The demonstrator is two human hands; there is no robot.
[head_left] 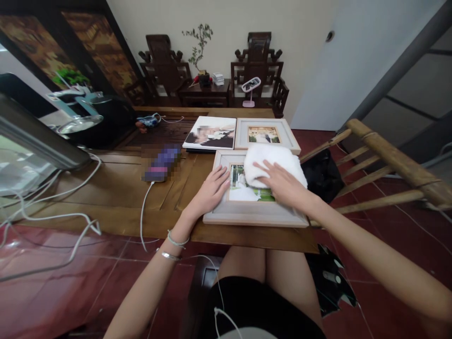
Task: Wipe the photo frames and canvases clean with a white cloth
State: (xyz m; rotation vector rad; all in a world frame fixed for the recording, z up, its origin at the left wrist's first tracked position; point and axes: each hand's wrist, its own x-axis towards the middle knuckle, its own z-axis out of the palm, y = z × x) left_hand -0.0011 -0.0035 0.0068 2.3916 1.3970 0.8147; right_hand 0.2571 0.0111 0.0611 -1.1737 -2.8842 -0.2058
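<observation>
Overlapping the pale frame (254,209) is fluffy white cloth (273,154).

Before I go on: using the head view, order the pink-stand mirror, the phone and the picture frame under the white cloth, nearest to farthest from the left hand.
1. Picture frame: the left hand rests on its left side.
2. Phone: on the table, left of the hand.
3. Pink-stand mirror: far ahead, before a dark wooden chair.

The white cloth (284,159) hides part of the near photo frame (254,213).
</observation>
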